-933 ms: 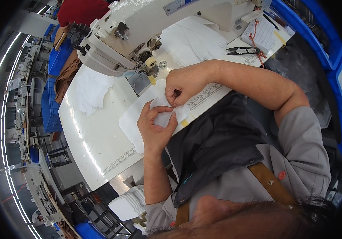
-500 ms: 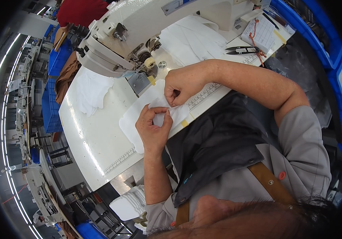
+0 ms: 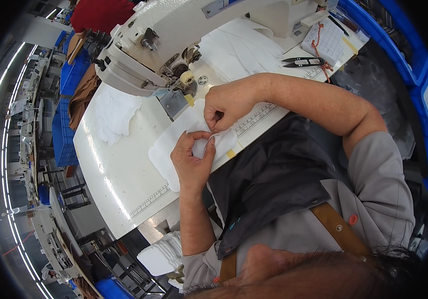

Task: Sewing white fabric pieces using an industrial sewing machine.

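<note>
A white fabric piece (image 3: 166,154) lies at the front edge of the sewing machine table, beneath both my hands. My left hand (image 3: 191,157) pinches the fabric between thumb and forefinger, which form a ring. Right beside it, my right hand (image 3: 226,107) is closed with its fingertips on the same cloth; the two pinches nearly meet. Just beyond my hands stands the white sewing machine (image 3: 139,60), its needle area close to the fabric's far edge.
White cloth pieces lie on the table at left (image 3: 117,114) and behind the machine (image 3: 239,50). Black thread snips (image 3: 303,62) with an orange cord rest at right near a paper sheet (image 3: 326,45). Stacked white pieces (image 3: 159,256) sit below the table's front edge. Blue bins (image 3: 67,129) stand at left.
Both hands remain pinched on the fabric, with only a very slight shift of the fingers. Everything else looks the same.
</note>
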A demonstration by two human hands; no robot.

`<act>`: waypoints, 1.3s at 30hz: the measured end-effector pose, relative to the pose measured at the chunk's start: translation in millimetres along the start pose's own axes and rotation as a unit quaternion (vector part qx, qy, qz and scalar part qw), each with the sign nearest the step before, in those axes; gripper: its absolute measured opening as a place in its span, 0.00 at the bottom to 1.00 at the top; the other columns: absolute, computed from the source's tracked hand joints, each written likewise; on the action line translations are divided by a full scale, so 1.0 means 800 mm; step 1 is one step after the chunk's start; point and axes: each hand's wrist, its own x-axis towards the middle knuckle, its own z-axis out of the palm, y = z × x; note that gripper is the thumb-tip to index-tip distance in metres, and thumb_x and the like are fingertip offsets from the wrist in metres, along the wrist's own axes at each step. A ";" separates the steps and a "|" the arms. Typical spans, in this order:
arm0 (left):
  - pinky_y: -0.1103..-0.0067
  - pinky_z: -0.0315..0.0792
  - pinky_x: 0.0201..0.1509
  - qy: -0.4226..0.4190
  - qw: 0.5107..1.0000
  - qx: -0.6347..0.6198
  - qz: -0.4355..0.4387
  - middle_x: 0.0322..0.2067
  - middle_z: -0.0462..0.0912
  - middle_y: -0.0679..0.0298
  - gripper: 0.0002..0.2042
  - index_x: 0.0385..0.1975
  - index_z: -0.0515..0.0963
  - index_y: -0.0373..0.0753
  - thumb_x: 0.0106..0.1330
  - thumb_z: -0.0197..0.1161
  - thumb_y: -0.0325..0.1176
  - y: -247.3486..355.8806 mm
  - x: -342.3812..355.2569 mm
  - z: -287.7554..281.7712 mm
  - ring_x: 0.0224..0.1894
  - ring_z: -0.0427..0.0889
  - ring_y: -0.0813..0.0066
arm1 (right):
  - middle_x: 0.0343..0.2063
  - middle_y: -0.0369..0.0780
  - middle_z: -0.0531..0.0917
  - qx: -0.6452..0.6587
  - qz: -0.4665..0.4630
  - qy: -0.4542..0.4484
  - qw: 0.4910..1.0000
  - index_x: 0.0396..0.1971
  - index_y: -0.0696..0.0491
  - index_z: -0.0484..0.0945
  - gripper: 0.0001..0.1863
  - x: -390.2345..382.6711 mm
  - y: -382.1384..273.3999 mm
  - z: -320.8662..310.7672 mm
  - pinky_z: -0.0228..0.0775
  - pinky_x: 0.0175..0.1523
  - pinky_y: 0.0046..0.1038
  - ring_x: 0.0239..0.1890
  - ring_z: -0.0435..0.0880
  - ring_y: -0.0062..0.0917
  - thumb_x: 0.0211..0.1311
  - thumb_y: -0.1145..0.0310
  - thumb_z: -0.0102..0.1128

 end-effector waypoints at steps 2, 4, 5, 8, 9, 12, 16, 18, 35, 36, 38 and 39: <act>0.82 0.66 0.34 0.002 0.996 -0.022 -0.085 0.25 0.77 0.70 0.07 0.36 0.81 0.37 0.62 0.73 0.27 0.004 -0.002 0.001 0.28 0.71 0.82 | 0.25 0.36 0.87 0.040 0.028 0.031 0.998 0.34 0.58 0.87 0.07 -0.004 -0.008 0.001 0.74 0.36 0.26 0.27 0.83 0.19 0.60 0.70 0.68; 0.84 0.61 0.32 0.017 0.992 -0.034 -0.117 0.24 0.71 0.74 0.07 0.37 0.80 0.37 0.64 0.72 0.28 -0.001 -0.003 0.000 0.27 0.66 0.85 | 0.25 0.35 0.86 0.079 0.057 0.062 0.993 0.35 0.57 0.86 0.08 -0.011 -0.008 0.003 0.74 0.36 0.27 0.28 0.83 0.19 0.61 0.69 0.69; 0.85 0.56 0.29 0.032 0.987 -0.045 -0.149 0.22 0.66 0.77 0.07 0.38 0.79 0.36 0.67 0.71 0.28 -0.005 -0.005 0.000 0.26 0.61 0.88 | 0.26 0.36 0.85 0.049 0.008 0.109 0.993 0.36 0.57 0.85 0.08 -0.017 -0.003 0.005 0.74 0.36 0.27 0.28 0.83 0.21 0.61 0.68 0.70; 0.83 0.52 0.26 0.058 0.984 -0.056 -0.157 0.23 0.61 0.76 0.07 0.42 0.75 0.36 0.69 0.67 0.26 -0.015 -0.007 0.000 0.24 0.55 0.87 | 0.28 0.37 0.84 -0.034 -0.078 0.121 0.989 0.36 0.56 0.84 0.09 -0.037 -0.011 0.008 0.75 0.37 0.30 0.31 0.84 0.26 0.61 0.67 0.71; 0.79 0.55 0.25 0.076 0.982 -0.077 -0.156 0.22 0.61 0.72 0.07 0.41 0.75 0.36 0.68 0.66 0.25 -0.016 -0.007 0.000 0.23 0.56 0.83 | 0.30 0.38 0.84 -0.086 -0.115 0.088 0.986 0.36 0.56 0.84 0.09 -0.041 -0.016 0.012 0.75 0.39 0.31 0.32 0.84 0.29 0.61 0.67 0.72; 0.80 0.66 0.34 0.103 0.982 -0.119 -0.103 0.36 0.79 0.64 0.11 0.49 0.77 0.34 0.68 0.64 0.23 -0.012 0.000 0.010 0.29 0.71 0.81 | 0.30 0.40 0.83 -0.189 -0.160 0.125 0.961 0.33 0.55 0.84 0.08 -0.041 -0.011 0.028 0.76 0.43 0.35 0.37 0.85 0.37 0.59 0.68 0.72; 0.75 0.75 0.53 -0.062 0.993 -0.046 -0.092 0.57 0.82 0.54 0.10 0.43 0.85 0.37 0.64 0.65 0.22 0.003 0.000 -0.015 0.44 0.85 0.69 | 0.29 0.40 0.83 -0.319 -0.154 0.103 0.930 0.32 0.55 0.85 0.06 -0.042 -0.019 0.026 0.76 0.43 0.37 0.37 0.86 0.38 0.57 0.70 0.70; 0.73 0.75 0.55 -0.036 0.997 -0.034 -0.061 0.55 0.82 0.55 0.07 0.39 0.86 0.39 0.61 0.67 0.24 0.000 0.000 -0.007 0.44 0.85 0.66 | 0.29 0.40 0.84 -0.311 -0.145 0.093 0.935 0.32 0.55 0.85 0.05 -0.039 -0.022 0.023 0.76 0.43 0.37 0.36 0.86 0.37 0.57 0.71 0.70; 0.61 0.69 0.71 -0.057 0.997 -0.023 -0.051 0.34 0.87 0.61 0.15 0.33 0.85 0.39 0.45 0.81 0.30 0.015 0.004 -0.006 0.41 0.86 0.57 | 0.27 0.43 0.88 -0.080 -0.070 0.081 0.991 0.34 0.58 0.87 0.06 -0.026 -0.003 0.014 0.74 0.37 0.31 0.30 0.86 0.32 0.59 0.72 0.69; 0.60 0.69 0.71 -0.060 0.997 -0.015 -0.049 0.33 0.87 0.62 0.15 0.33 0.85 0.39 0.45 0.80 0.29 0.015 0.005 -0.006 0.40 0.85 0.57 | 0.27 0.42 0.88 -0.077 -0.067 0.080 0.992 0.34 0.59 0.87 0.06 -0.026 -0.004 0.013 0.74 0.37 0.31 0.30 0.86 0.32 0.59 0.72 0.69; 0.60 0.68 0.71 -0.065 0.997 -0.007 -0.046 0.33 0.88 0.63 0.14 0.33 0.85 0.39 0.46 0.79 0.29 0.017 0.006 -0.007 0.40 0.85 0.57 | 0.27 0.42 0.88 -0.073 -0.065 0.080 0.992 0.34 0.59 0.87 0.06 -0.025 -0.005 0.012 0.75 0.37 0.31 0.30 0.86 0.31 0.59 0.72 0.68; 0.59 0.68 0.72 -0.065 0.997 -0.009 -0.044 0.33 0.88 0.63 0.14 0.33 0.85 0.39 0.46 0.79 0.28 0.020 0.007 -0.007 0.40 0.85 0.57 | 0.27 0.42 0.88 -0.076 -0.059 0.076 0.992 0.34 0.59 0.87 0.06 -0.025 -0.006 0.011 0.75 0.37 0.31 0.29 0.86 0.30 0.59 0.72 0.68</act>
